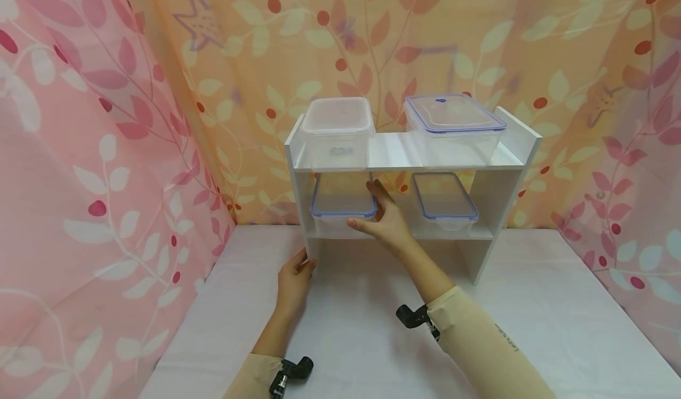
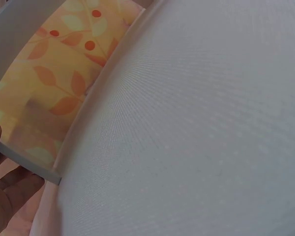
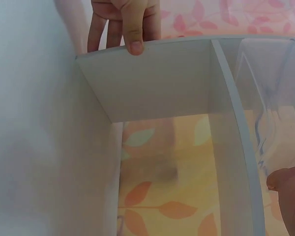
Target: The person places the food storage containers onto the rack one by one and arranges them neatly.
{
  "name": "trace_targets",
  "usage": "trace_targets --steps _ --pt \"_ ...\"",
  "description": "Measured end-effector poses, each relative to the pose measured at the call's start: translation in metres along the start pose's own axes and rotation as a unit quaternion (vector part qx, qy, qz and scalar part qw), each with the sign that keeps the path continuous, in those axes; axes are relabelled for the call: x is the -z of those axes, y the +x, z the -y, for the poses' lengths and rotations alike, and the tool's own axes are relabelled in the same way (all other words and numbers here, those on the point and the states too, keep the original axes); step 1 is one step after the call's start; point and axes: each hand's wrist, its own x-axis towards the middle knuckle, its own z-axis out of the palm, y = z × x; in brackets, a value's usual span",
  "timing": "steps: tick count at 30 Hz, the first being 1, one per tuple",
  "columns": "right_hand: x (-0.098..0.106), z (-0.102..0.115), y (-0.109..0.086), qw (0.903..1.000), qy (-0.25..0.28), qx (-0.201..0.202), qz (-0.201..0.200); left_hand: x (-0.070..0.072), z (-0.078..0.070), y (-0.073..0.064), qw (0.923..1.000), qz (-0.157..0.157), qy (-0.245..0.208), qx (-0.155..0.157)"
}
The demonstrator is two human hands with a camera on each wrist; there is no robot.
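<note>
A white shelf unit [image 1: 484,210] stands on the table, with plastic containers on its two levels. My left hand [image 1: 294,281] grips the lower front edge of its left side panel; the right wrist view shows the thumb [image 3: 135,47] on the panel's inner face and the fingers outside. My right hand [image 1: 388,219] is at the front right corner of a clear container with a blue-rimmed lid [image 1: 344,198] on the middle level. Its fingers reach along the container's right side, and the thumb [image 3: 291,184] lies by the front wall, spread apart from them.
Another blue-rimmed container [image 1: 446,197] sits to the right on the same level. Up top are a container with a frosted white lid [image 1: 338,118] and a larger blue-rimmed one [image 1: 454,127]. A white cloth [image 1: 362,352] covers the table; patterned curtains [image 1: 255,91] hang around it.
</note>
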Motion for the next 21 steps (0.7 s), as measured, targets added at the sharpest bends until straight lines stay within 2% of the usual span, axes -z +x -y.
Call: trace_targets --steps 11,21 --pt "-0.0038 -0.0042 0.0022 0.9996 0.022 -0.016 0.003 -0.0006 -0.0001 0.0005 1.0 -0.001 -0.001 0.001" --pt "-0.0069 -0.0086 -0.0002 0.9999 0.005 0.007 -0.005 -0.0011 0.0004 0.0006 1.0 -0.004 -0.005 0.004"
